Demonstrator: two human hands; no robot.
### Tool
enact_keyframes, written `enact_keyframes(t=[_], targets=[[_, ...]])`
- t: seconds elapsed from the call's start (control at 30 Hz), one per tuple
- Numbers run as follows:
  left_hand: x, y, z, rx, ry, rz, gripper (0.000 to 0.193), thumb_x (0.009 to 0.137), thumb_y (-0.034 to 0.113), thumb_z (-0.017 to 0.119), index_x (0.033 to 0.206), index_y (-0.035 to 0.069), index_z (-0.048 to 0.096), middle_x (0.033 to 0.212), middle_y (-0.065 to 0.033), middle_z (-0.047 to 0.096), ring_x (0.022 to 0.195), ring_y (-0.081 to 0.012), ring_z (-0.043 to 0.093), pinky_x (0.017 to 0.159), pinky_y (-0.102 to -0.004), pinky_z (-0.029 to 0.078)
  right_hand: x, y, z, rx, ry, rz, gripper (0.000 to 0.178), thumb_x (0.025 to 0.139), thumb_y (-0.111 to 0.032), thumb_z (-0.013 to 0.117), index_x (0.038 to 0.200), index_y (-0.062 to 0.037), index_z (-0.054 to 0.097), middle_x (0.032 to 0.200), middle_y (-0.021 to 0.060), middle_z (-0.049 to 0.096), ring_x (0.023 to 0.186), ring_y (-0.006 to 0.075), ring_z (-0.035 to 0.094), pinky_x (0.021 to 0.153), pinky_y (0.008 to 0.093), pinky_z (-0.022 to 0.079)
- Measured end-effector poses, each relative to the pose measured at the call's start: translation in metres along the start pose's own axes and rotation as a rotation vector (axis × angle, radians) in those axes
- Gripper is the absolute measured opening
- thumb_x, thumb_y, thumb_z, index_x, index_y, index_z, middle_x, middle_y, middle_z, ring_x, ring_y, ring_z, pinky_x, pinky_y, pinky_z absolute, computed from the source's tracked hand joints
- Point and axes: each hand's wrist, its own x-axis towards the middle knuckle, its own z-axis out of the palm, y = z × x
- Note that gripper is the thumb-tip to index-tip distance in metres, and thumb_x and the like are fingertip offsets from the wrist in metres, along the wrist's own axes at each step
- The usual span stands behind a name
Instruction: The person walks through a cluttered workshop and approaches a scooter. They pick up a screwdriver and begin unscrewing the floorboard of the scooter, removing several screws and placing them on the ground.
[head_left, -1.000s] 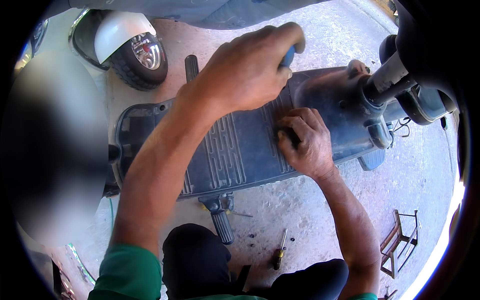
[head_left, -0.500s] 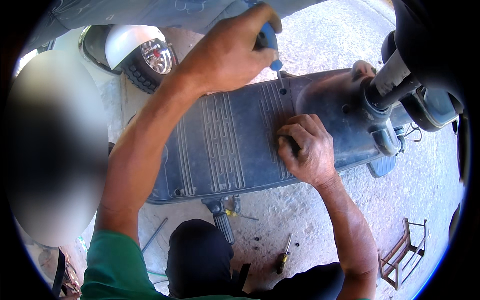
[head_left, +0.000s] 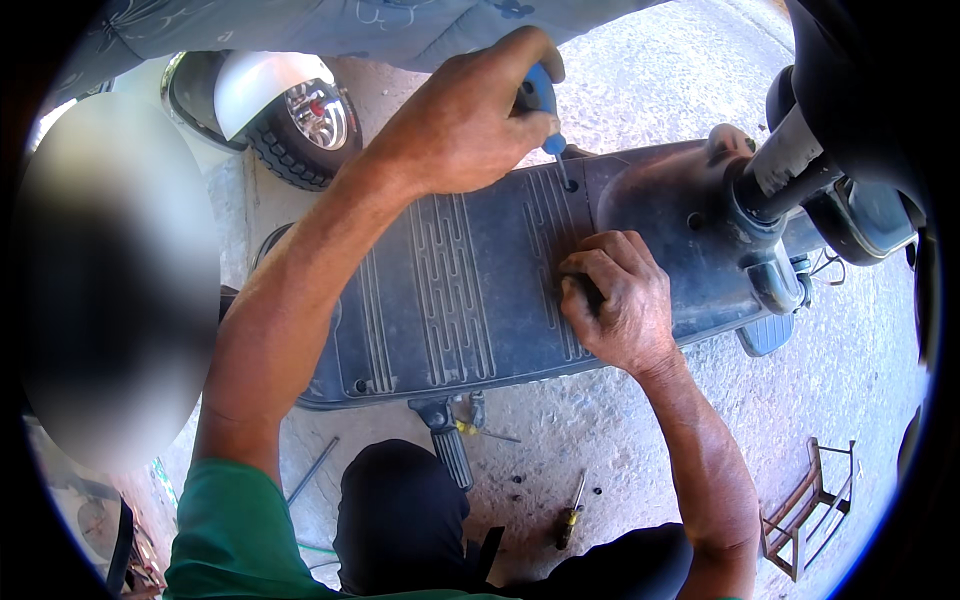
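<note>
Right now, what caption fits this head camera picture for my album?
Left hand drives a blue-handled screwdriver into a scooter footboard; right hand presses beside it.

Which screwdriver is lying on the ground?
The small yellow-handled screwdriver lies on the concrete near the knees. The blue-handled screwdriver is in the left hand.

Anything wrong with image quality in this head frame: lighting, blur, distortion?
Head view: hard sunlight, bright concrete ground; fisheye bends the floorboard edges, black vignette at the corners; a large blurred patch covers the left; left hand gripping the blue-handled screwdriver and right hand are sharp.
</note>
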Motion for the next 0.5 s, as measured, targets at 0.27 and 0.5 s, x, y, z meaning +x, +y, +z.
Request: enact_keyframes(t=[0.27,0.5], targets=[[-0.0008,-0.0013,0.0009,0.008,0.018,0.006,0.036,0.091,0.017,0.072,0.121,0.009,0.056,0.104,-0.0126,0.070,0.091,-0.0237,0.073,0.083,-0.0389,0.061,-0.0007,0.0009,0.0011,0.009,-0.005,0.007,0.015,0.074,-0.009,0.069,0.087,-0.0066,0.074,0.095,0.0080,0.068,0.092,0.0256,0.064,0.081,0.0397,0.057],[0.0005,0.0076,-0.0008,0.017,0.046,-0.157,0.035,0.091,0.016,0.071,0.122,0.007,0.057,0.102,-0.0127,0.069,0.091,-0.0227,0.070,0.082,-0.0387,0.058,-0.0010,0.0009,-0.0004,-0.001,-0.001,0.004,0.014,0.074,-0.009,0.069,0.087,-0.0068,0.075,0.095,0.0075,0.068,0.092,0.0253,0.064,0.081,0.0393,0.057]])
